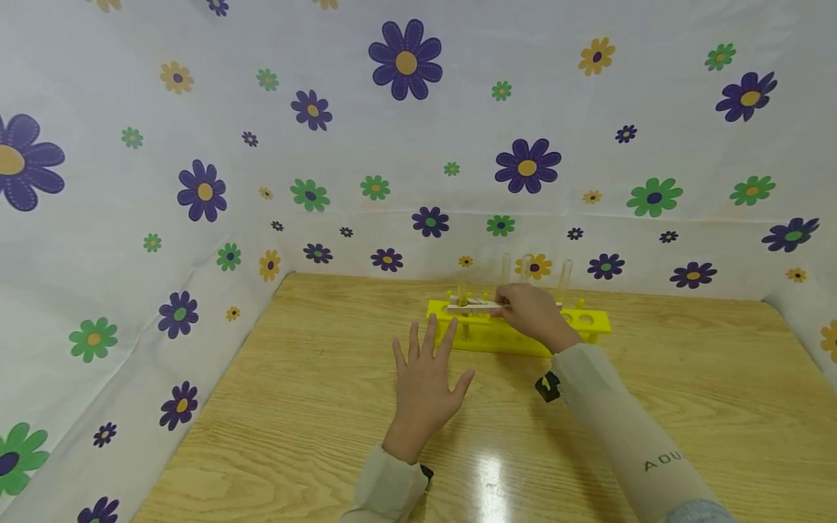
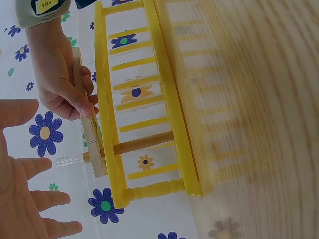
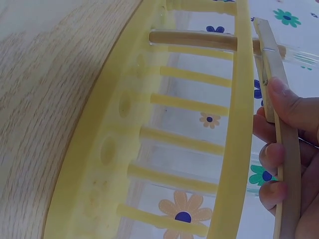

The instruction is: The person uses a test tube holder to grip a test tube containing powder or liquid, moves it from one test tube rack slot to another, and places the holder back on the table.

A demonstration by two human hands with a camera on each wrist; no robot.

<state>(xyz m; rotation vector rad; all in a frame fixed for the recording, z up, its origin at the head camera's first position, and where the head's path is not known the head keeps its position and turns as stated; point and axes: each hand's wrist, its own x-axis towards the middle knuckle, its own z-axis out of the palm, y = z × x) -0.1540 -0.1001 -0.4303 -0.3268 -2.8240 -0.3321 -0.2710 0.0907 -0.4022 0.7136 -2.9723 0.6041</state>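
My right hand (image 1: 532, 314) grips a wooden test tube clamp (image 3: 272, 59), thumb on one side and curled fingers on the other. The clamp's jaws sit around a glass test tube (image 3: 194, 40) holding brown liquid, just above the top bar of a yellow test tube rack (image 1: 497, 340). That tube stands in a hole near the rack's left end, its lower end close to the base. In front of that end, my left hand (image 1: 423, 392) has its fingers spread and holds nothing. Whether it touches the rack or table, I cannot tell.
Several clear test tubes (image 1: 565, 280) stand in the rack behind and beside my right hand. The rack is on a glossy wooden table (image 1: 314, 407). A white flowered sheet (image 1: 353, 145) hangs behind the table and along its left side.
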